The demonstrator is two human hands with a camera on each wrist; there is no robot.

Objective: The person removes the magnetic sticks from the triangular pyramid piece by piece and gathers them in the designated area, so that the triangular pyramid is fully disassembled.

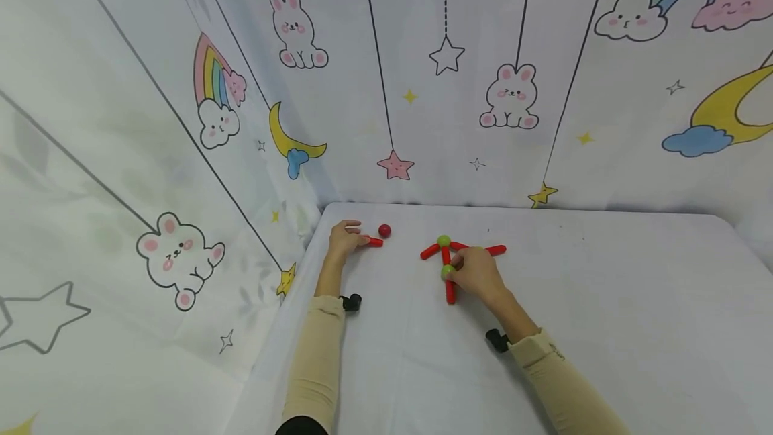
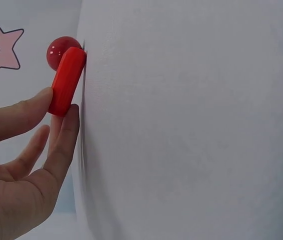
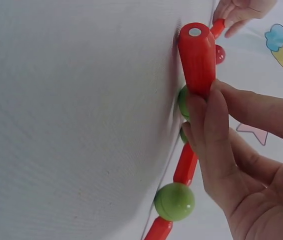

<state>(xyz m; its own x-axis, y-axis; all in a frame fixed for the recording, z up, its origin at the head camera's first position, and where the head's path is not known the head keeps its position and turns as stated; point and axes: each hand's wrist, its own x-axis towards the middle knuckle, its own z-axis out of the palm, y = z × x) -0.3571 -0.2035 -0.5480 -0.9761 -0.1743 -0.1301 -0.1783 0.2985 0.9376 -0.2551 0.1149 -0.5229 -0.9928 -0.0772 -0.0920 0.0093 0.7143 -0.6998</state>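
In the left wrist view my left hand (image 2: 29,170) pinches a red magnetic rod (image 2: 67,80) between thumb and fingertips, just above the table. A dark red ball (image 1: 384,230) lies beyond that rod's far end. My right hand (image 1: 477,272) pinches a red rod (image 3: 197,57) near its inner end, beside a green ball (image 1: 447,272); a pale metal dot shows on the rod's free end. This rod belongs to a figure of rods and green balls. Its upper green ball (image 1: 443,241) meets several rods. Another green ball (image 3: 175,201) is hidden behind my hand in the head view.
The white-covered table (image 1: 604,301) stretches right of the figure. Its back edge meets a white curtain (image 1: 356,106) printed with rabbits, stars and rainbows. More curtain hangs close along the left side. Each wrist carries a small black camera (image 1: 497,340).
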